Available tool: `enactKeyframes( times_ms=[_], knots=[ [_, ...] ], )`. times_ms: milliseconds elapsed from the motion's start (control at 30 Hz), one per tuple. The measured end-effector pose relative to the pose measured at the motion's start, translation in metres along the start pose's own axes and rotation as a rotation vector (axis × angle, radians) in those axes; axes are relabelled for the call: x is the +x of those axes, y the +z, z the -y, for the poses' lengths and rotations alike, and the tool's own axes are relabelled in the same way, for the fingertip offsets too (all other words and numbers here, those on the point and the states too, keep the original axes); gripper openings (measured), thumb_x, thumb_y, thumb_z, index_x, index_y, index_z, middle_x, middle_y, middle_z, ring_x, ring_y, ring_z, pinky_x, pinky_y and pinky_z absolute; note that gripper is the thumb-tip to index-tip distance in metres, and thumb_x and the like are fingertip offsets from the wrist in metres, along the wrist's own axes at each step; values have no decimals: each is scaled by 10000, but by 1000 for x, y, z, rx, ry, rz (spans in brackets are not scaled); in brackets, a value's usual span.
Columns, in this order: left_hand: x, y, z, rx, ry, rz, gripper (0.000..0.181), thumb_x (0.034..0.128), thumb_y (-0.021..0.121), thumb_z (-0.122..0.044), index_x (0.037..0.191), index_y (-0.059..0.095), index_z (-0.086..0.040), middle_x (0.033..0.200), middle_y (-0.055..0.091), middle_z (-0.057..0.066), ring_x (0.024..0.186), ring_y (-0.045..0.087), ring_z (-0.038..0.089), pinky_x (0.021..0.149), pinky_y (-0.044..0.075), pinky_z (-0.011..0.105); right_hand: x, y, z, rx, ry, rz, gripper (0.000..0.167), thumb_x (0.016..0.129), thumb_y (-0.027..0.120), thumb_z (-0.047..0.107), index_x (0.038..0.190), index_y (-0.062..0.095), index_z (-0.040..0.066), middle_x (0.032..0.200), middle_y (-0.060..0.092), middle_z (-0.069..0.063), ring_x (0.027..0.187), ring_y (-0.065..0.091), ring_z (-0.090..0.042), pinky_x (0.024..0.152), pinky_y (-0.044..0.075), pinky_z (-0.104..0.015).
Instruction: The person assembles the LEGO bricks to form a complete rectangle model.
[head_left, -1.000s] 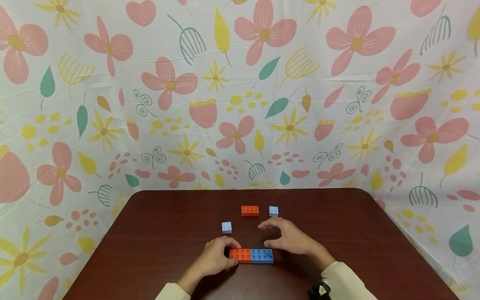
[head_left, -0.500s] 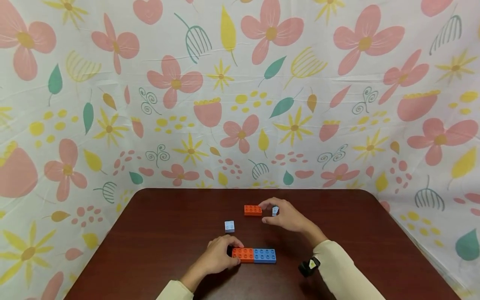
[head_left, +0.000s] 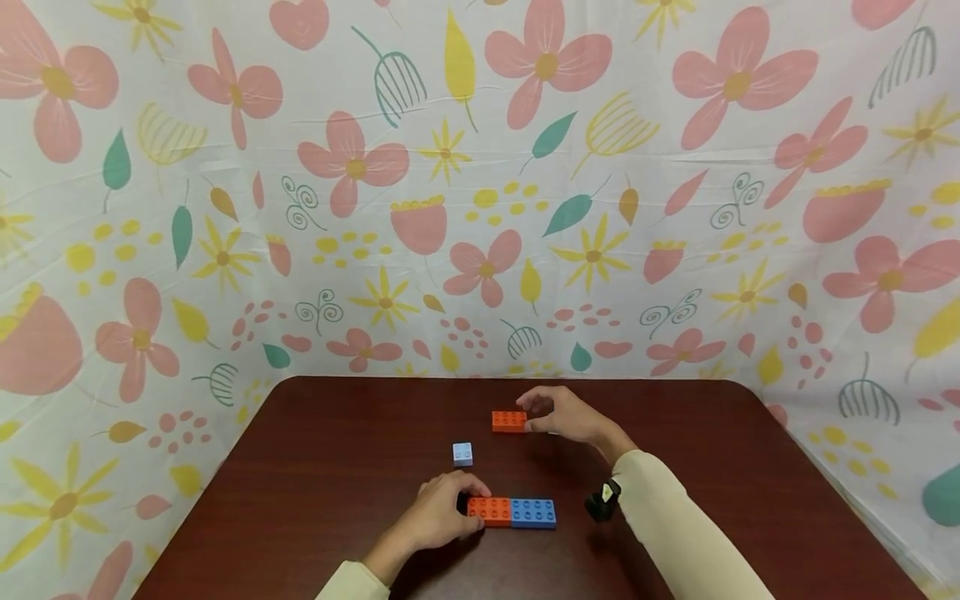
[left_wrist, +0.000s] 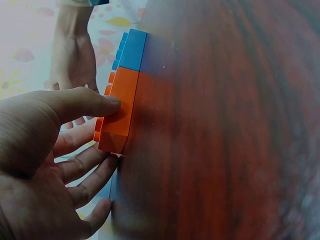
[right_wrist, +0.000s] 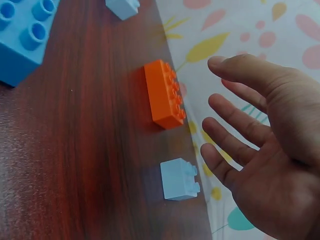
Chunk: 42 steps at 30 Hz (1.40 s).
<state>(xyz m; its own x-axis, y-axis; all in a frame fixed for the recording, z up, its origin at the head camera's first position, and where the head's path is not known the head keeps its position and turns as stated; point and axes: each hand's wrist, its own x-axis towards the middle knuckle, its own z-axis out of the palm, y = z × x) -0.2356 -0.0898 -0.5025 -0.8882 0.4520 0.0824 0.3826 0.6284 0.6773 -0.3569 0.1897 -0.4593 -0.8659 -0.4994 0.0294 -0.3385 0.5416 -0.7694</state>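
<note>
My left hand (head_left: pixel 438 512) pinches the left end of an orange toy building brick (head_left: pixel 491 510), thumb on its near side, fingers at the far side. End to end with it sits a blue brick (head_left: pixel 533 512) of the same size. Toward the back of the table, my right hand (head_left: pixel 573 414) hovers with fingers apart and holds nothing. It is beside a second orange brick (head_left: pixel 509 422). A small light blue brick (right_wrist: pixel 177 180) stands below the hand in the right wrist view; the hand hides most of it in the head view.
Another small light blue brick (head_left: pixel 462 453) lies between the joined row and the far orange brick. All stand on a dark brown table (head_left: pixel 337 450). A flower-patterned cloth (head_left: pixel 480 167) hangs behind and along the sides.
My right hand has moved away from the joined row, back to the far orange brick and the small light blue brick. The left hand keeps its grip; the view has shifted slightly.
</note>
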Motion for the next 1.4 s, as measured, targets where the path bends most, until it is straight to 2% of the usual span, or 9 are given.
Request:
enactKeyframes(
  times_ms=[167, 433, 633, 767, 1000, 1100, 1400],
  knots=[
    [-1, -1, 0, -3, -9, 1, 300, 775, 871, -188, 1033, 741, -267, 1077, 720, -77, 1046, 639, 203, 916, 384, 504, 8, 0, -2, 20, 47, 3, 437, 935, 754, 132, 1341, 637, 24, 1292, 659, -185, 1171, 620, -325, 955, 548, -438],
    [-1, -2, 0, 1, -13, 3, 306, 777, 872, -184, 1040, 742, -270, 1090, 722, -86, 1057, 638, 192, 943, 387, 511, 20, 4, -9, -23, 80, -5, 392, 933, 747, 92, 1314, 664, 52, 1303, 668, -152, 1231, 614, -330, 961, 551, -450],
    [0, -1, 2, -4, -12, 7, 307, 782, 869, -193, 1051, 742, -272, 1107, 718, -90, 1068, 631, 181, 926, 372, 457, 25, 10, -13, -61, 129, -9, 379, 911, 777, 99, 1279, 687, 100, 1278, 677, -94, 1228, 620, -303, 1016, 531, -486],
    [1, 0, 3, -7, -8, 8, 304, 784, 867, -191, 1048, 741, -274, 1102, 714, -94, 1069, 629, 177, 916, 362, 446, 27, 13, -13, -97, 101, -3, 370, 898, 783, 81, 1256, 691, 84, 1261, 678, -110, 1209, 623, -324, 1048, 504, -532],
    [-1, -1, 5, -13, -14, 15, 290, 795, 866, -203, 1046, 739, -274, 1099, 714, -92, 1069, 630, 187, 919, 364, 461, 33, 24, -21, -109, 144, -24, 339, 899, 791, 97, 1224, 718, 164, 1286, 685, -75, 1188, 624, -271, 1024, 520, -492],
    [-2, -1, 5, -13, -24, 18, 289, 795, 868, -204, 1043, 737, -276, 1096, 712, -92, 1076, 634, 198, 932, 370, 500, 35, 27, -22, -118, 131, -19, 337, 902, 788, 94, 1224, 717, 157, 1301, 687, -82, 1196, 627, -284, 1007, 531, -490],
    [1, -2, 1, -13, 2, 7, 308, 778, 878, -191, 1044, 741, -263, 1093, 719, -82, 1051, 640, 180, 905, 376, 465, 36, 24, -23, -135, 140, -41, 311, 904, 776, 63, 1197, 723, 152, 1270, 695, -78, 1158, 640, -249, 975, 543, -467]
  ],
)
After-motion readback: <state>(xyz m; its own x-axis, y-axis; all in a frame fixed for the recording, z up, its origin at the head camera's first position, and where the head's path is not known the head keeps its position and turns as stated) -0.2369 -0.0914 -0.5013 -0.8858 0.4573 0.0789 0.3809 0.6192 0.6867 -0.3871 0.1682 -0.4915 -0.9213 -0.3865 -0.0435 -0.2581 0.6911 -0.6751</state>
